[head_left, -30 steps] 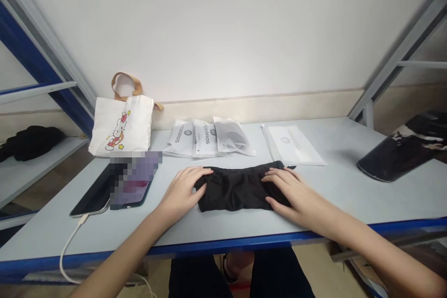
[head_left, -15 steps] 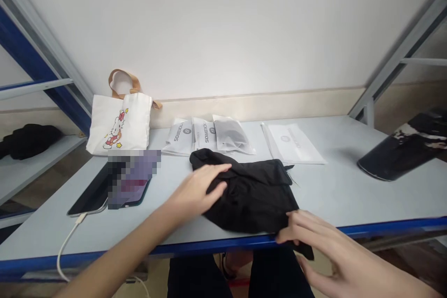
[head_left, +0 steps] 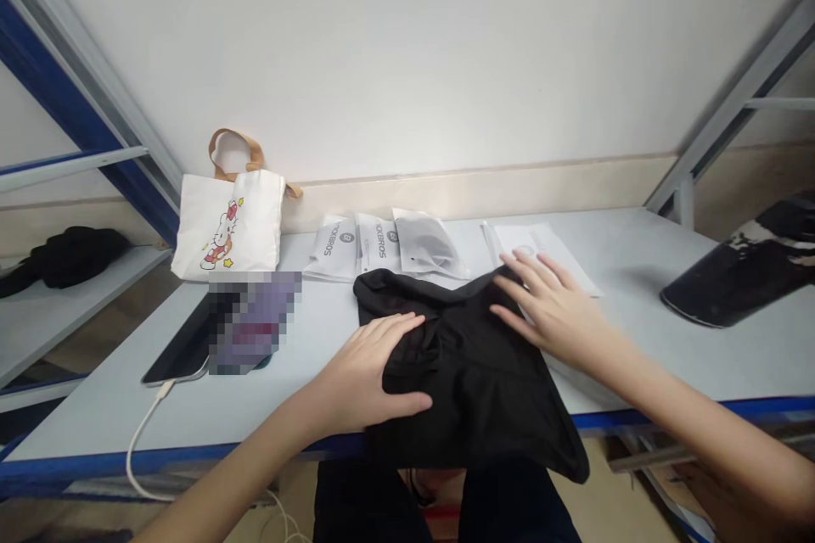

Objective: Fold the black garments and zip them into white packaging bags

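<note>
A piece of black cloth [head_left: 490,390] lies spread over the front of the desk, with its lower right corner hanging past the blue edge. Its kind is not clear; loose folds run across its upper half. My left hand [head_left: 366,377] rests open on the cloth's left side, thumb apart from the fingers. At the upper right corner, my right hand [head_left: 551,305] is open with fingers spread over the fabric, palm down. Neither hand grips the cloth.
Several frosted plastic pouches [head_left: 331,246] lie along the back. A flat white packet [head_left: 564,250] sits beyond my right hand. On the left are a white tote bag [head_left: 255,216], a phone [head_left: 175,352] and its white cable [head_left: 133,441]. A dark cylindrical object [head_left: 706,288] stands at right.
My right hand has moved from the cloth's lower right corner up to its upper right. The cloth is now spread wider and hangs further over the desk's front edge.
</note>
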Action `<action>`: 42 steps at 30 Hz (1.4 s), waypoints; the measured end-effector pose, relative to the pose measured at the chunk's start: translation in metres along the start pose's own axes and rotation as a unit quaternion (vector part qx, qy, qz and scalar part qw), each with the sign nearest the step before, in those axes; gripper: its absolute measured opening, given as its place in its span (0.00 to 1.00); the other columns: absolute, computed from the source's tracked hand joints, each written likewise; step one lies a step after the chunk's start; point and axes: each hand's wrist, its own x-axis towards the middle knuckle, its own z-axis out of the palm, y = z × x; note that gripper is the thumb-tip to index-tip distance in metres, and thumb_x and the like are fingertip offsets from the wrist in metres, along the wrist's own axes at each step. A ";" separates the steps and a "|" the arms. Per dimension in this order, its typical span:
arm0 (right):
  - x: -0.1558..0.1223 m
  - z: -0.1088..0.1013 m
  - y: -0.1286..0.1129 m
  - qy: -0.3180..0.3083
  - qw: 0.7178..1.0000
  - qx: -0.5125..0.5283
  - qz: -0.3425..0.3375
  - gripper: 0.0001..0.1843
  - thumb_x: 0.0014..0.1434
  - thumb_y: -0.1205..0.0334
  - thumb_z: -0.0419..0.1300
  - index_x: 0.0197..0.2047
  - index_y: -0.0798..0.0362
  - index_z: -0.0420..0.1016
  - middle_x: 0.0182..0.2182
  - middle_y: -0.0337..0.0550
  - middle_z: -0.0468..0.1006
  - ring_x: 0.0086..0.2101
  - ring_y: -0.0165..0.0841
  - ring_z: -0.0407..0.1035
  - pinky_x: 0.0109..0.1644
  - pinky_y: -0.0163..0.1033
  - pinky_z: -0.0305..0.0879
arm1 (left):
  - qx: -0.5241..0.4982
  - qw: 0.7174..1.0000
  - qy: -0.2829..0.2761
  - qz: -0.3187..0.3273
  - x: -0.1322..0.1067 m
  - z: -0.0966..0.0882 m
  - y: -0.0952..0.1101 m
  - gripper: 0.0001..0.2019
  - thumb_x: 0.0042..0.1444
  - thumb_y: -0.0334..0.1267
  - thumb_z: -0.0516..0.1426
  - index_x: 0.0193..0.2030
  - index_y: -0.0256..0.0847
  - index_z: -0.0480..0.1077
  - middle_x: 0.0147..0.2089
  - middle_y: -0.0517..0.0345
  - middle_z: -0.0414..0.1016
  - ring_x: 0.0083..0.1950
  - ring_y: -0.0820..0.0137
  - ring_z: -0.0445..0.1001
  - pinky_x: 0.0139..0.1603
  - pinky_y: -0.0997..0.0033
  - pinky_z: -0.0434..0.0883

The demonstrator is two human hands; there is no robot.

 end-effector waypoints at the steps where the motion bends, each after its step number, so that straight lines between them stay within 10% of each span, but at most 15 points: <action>1: 0.006 0.001 0.000 0.018 1.000 -0.011 0.018 0.22 0.62 0.56 0.51 0.55 0.61 0.67 0.60 0.64 0.59 0.61 0.54 0.49 0.61 0.62 0.48 | 0.011 1.000 0.010 -0.009 0.005 0.003 0.001 0.36 0.51 0.51 0.58 0.65 0.48 0.51 0.67 0.54 0.54 0.66 0.56 0.53 0.64 0.53 0.55; 10: -0.002 0.021 -0.039 -0.087 0.988 0.121 0.036 0.33 0.64 0.53 0.47 0.68 0.52 0.39 0.67 0.54 0.41 0.63 0.45 0.46 0.61 0.55 0.55 | 0.059 0.982 0.180 -0.003 0.036 0.004 -0.001 0.19 0.53 0.31 0.50 0.52 0.48 0.67 0.40 0.61 0.74 0.42 0.69 0.71 0.50 0.65 0.65; 15: -0.005 0.019 -0.030 -0.017 0.994 0.106 0.033 0.25 0.63 0.58 0.48 0.62 0.54 0.56 0.62 0.55 0.54 0.62 0.45 0.49 0.63 0.55 0.50 | -0.006 0.907 0.390 -0.156 -0.011 -0.029 -0.038 0.17 0.51 0.32 0.50 0.48 0.42 0.68 0.33 0.61 0.68 0.31 0.72 0.68 0.37 0.71 0.68; 19: -0.005 0.018 -0.033 -0.094 0.983 0.157 -0.010 0.22 0.65 0.56 0.46 0.60 0.50 0.60 0.60 0.50 0.59 0.61 0.40 0.52 0.63 0.51 0.52 | 0.112 0.863 0.463 -0.170 -0.041 -0.031 -0.038 0.19 0.50 0.33 0.52 0.51 0.42 0.65 0.41 0.56 0.69 0.41 0.66 0.68 0.46 0.65 0.68; 21: -0.004 0.020 -0.034 -0.142 0.975 0.172 -0.008 0.27 0.64 0.51 0.45 0.64 0.49 0.53 0.65 0.50 0.50 0.63 0.42 0.45 0.63 0.55 0.49 | 0.169 0.883 0.428 -0.091 -0.039 -0.024 -0.025 0.19 0.53 0.32 0.51 0.52 0.43 0.64 0.48 0.54 0.69 0.50 0.64 0.67 0.54 0.63 0.65; 24: -0.002 0.022 -0.033 -0.174 0.971 0.161 -0.004 0.31 0.63 0.45 0.45 0.66 0.45 0.48 0.67 0.48 0.40 0.65 0.46 0.34 0.63 0.62 0.41 | 0.203 0.951 0.234 0.022 -0.020 -0.010 -0.011 0.21 0.59 0.35 0.49 0.59 0.47 0.59 0.58 0.57 0.66 0.61 0.66 0.61 0.62 0.63 0.58; 29: -0.004 0.022 -0.023 -0.209 0.966 0.151 0.035 0.40 0.58 0.36 0.47 0.66 0.49 0.50 0.67 0.51 0.36 0.64 0.51 0.31 0.63 0.63 0.39 | 0.196 0.980 0.027 -0.038 0.005 0.004 -0.035 0.38 0.54 0.59 0.51 0.67 0.44 0.47 0.68 0.52 0.50 0.69 0.54 0.47 0.67 0.47 0.44; 33: -0.004 0.021 -0.012 -0.189 0.972 0.132 0.043 0.46 0.54 0.33 0.49 0.64 0.60 0.54 0.66 0.60 0.39 0.64 0.53 0.37 0.62 0.61 0.47 | 0.194 0.976 0.040 -0.091 0.000 -0.004 -0.053 0.46 0.45 0.66 0.54 0.66 0.43 0.48 0.67 0.48 0.53 0.68 0.50 0.48 0.66 0.43 0.44; 38: 0.015 0.017 -0.009 -0.053 0.994 0.088 0.040 0.26 0.62 0.48 0.48 0.56 0.55 0.67 0.57 0.58 0.62 0.55 0.47 0.59 0.54 0.53 0.61 | 0.155 0.973 0.147 -0.080 0.004 -0.020 -0.040 0.21 0.59 0.53 0.48 0.55 0.48 0.65 0.56 0.57 0.69 0.58 0.60 0.66 0.59 0.55 0.62; 42: 0.028 0.025 -0.022 -0.045 0.995 0.088 0.019 0.21 0.64 0.54 0.47 0.54 0.55 0.68 0.46 0.54 0.71 0.46 0.43 0.67 0.48 0.49 0.65 | 0.160 0.978 0.135 -0.015 0.025 -0.022 -0.044 0.20 0.61 0.45 0.49 0.59 0.47 0.59 0.59 0.57 0.66 0.60 0.64 0.64 0.60 0.60 0.62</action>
